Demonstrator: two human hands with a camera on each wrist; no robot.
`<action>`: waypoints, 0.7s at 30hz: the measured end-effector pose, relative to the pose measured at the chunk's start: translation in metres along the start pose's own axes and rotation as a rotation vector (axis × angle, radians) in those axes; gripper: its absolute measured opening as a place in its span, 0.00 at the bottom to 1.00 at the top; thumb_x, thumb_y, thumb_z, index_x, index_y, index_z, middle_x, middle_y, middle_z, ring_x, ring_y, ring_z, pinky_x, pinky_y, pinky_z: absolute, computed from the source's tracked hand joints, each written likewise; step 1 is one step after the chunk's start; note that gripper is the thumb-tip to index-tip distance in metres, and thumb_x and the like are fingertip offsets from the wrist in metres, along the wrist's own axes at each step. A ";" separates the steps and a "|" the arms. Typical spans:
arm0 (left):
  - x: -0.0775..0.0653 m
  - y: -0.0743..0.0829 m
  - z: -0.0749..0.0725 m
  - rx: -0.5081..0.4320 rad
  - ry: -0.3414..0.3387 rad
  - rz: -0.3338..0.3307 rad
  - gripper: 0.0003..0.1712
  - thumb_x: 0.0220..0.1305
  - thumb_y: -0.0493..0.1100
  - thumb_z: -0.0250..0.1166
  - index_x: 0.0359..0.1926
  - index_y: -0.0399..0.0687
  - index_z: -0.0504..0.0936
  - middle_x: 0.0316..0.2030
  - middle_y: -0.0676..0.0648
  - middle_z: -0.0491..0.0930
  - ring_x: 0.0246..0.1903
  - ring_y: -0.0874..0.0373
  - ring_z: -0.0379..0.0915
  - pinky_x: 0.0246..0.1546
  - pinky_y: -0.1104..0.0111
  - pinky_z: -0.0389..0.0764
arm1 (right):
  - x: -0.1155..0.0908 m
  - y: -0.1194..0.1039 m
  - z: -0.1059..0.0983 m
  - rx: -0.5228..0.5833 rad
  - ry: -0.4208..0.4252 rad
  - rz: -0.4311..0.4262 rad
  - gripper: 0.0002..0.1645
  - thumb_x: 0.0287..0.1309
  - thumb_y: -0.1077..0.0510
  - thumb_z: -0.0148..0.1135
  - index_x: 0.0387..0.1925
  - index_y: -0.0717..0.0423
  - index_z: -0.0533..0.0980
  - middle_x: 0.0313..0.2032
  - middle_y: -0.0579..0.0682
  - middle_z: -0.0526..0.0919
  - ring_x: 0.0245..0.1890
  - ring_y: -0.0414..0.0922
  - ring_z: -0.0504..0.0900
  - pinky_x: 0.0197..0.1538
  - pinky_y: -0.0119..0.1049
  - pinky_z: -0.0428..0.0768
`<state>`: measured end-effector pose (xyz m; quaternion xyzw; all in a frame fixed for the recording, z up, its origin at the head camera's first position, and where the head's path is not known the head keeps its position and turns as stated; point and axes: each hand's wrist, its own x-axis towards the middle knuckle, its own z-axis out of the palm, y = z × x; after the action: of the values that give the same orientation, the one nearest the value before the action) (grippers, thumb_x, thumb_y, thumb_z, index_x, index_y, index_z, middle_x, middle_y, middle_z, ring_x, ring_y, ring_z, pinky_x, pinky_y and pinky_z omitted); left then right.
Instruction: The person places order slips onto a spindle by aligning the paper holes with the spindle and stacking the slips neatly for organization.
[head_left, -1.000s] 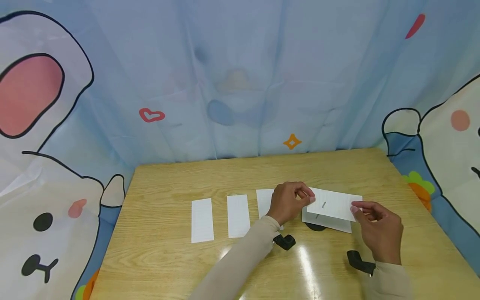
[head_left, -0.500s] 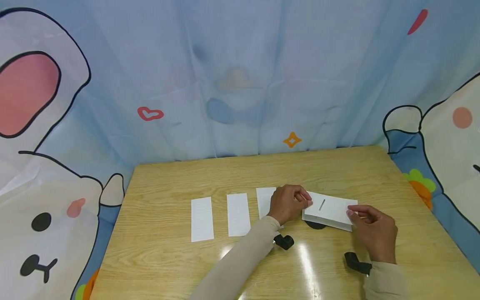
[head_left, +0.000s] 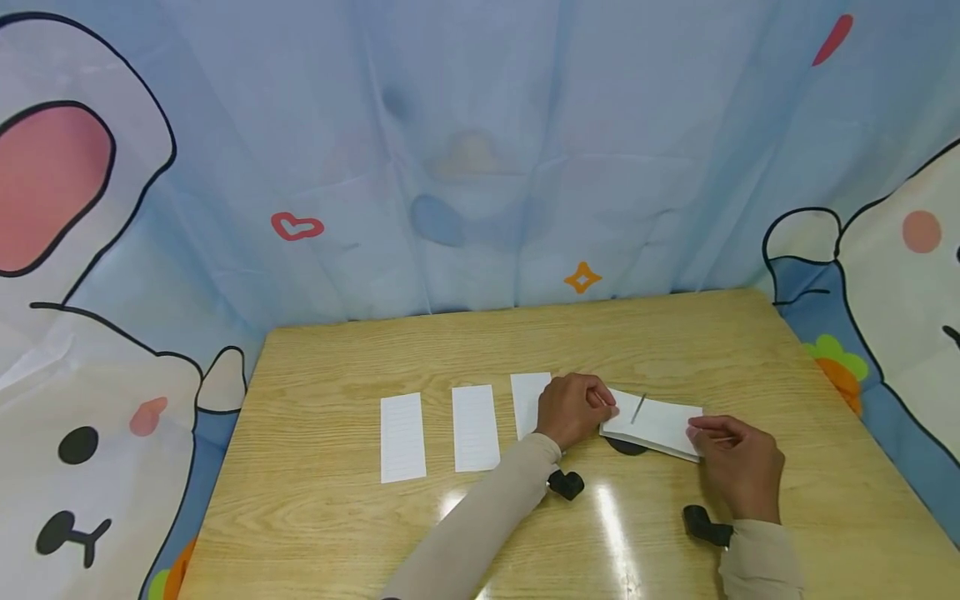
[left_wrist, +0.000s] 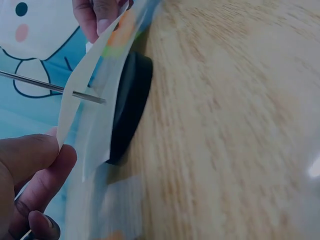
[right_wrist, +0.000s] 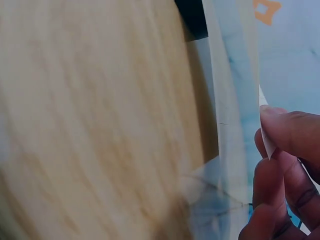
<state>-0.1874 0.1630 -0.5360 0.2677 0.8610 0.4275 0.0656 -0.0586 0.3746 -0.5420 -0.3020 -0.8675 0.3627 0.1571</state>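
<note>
A receipt spike with a round black base [left_wrist: 134, 100] and a thin metal rod [left_wrist: 30, 80] stands on the table. Both hands stretch a white slip of paper [head_left: 671, 423] between them, and the rod passes through it. My left hand [head_left: 572, 410] pinches the slip's left end between thumb and fingers. At the opposite end, my right hand [head_left: 744, 462] pinches the corner. In the left wrist view the held slip bows along the rod, a short way above another slip [left_wrist: 102, 120] that lies threaded against the base.
Left of the spike, three lined white slips lie in a row on the wooden table [head_left: 322, 467]: a far left slip [head_left: 402, 437], a middle slip [head_left: 476, 427] and one [head_left: 527, 404] partly behind the left hand. A patterned blue curtain [head_left: 480, 108] hangs behind.
The held slip has come down the rod toward the slip on the base. Both hands moved down with it, the right one also slightly left. More of the rod shows above the paper.
</note>
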 end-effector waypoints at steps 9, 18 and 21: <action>0.000 -0.006 0.006 0.053 -0.010 -0.009 0.06 0.64 0.50 0.79 0.32 0.64 0.89 0.23 0.65 0.84 0.22 0.78 0.70 0.27 0.80 0.68 | -0.001 0.004 0.005 -0.060 -0.043 0.001 0.09 0.65 0.53 0.73 0.43 0.51 0.91 0.30 0.44 0.90 0.25 0.27 0.78 0.33 0.28 0.72; 0.000 -0.008 0.008 0.136 -0.007 -0.001 0.07 0.62 0.51 0.80 0.31 0.64 0.89 0.23 0.66 0.84 0.23 0.80 0.69 0.27 0.82 0.66 | -0.002 0.005 0.004 -0.118 -0.088 -0.029 0.10 0.67 0.52 0.72 0.44 0.51 0.91 0.34 0.50 0.91 0.26 0.27 0.77 0.34 0.31 0.71; 0.000 -0.009 0.008 0.157 -0.002 0.006 0.08 0.62 0.51 0.80 0.30 0.64 0.88 0.23 0.66 0.84 0.24 0.80 0.68 0.26 0.82 0.66 | -0.002 0.005 0.004 -0.140 -0.100 -0.041 0.09 0.66 0.52 0.73 0.43 0.51 0.91 0.33 0.48 0.91 0.25 0.27 0.76 0.33 0.33 0.70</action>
<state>-0.1882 0.1639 -0.5480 0.2750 0.8909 0.3588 0.0440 -0.0569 0.3738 -0.5479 -0.2760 -0.9035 0.3125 0.0995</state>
